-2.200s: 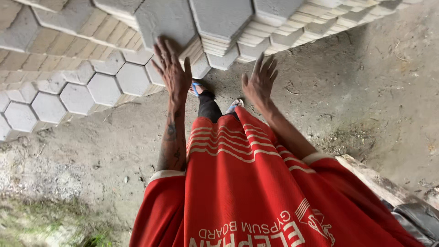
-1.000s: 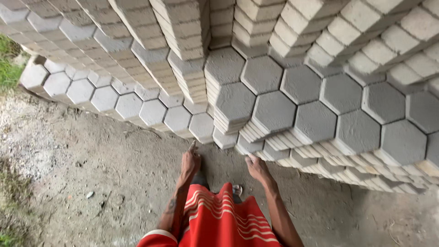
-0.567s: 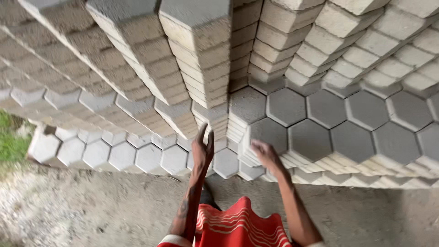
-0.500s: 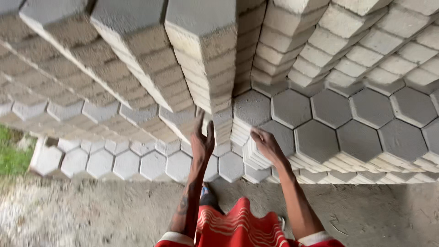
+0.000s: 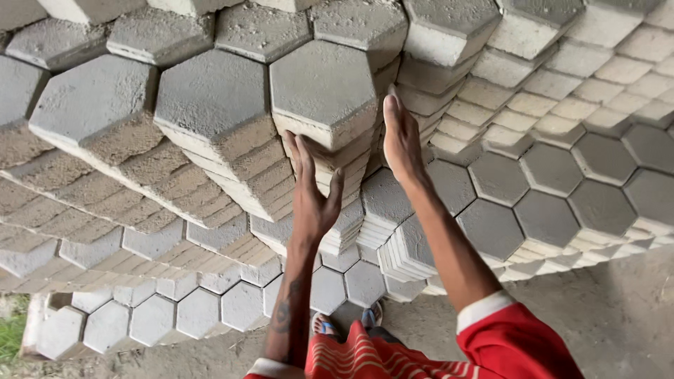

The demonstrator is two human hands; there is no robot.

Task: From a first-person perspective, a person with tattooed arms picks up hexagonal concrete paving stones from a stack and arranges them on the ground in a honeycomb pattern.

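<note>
Tall stacks of grey hexagonal concrete paving blocks rise in front of me. My left hand (image 5: 311,191) lies flat, fingers up, against the left side of one tall stack, just under its top block (image 5: 324,90). My right hand (image 5: 401,139) presses, fingers extended, on the right side of the same stack near the top. Both hands touch the blocks from either side; neither has lifted one clear. My red sleeves with white cuffs and a red striped garment (image 5: 379,358) show at the bottom.
More stacks of hexagonal blocks spread left (image 5: 98,105) and right (image 5: 547,210), stepping down to low rows (image 5: 175,316) near the ground. Bare dirt ground (image 5: 618,309) lies at the lower right, a strip of grass (image 5: 10,337) at the lower left. My sandalled feet (image 5: 347,324) stand close to the stacks.
My view has risen and closed in on the stacks. Both hands have moved up from the lower blocks to either side of the tall stack's top.
</note>
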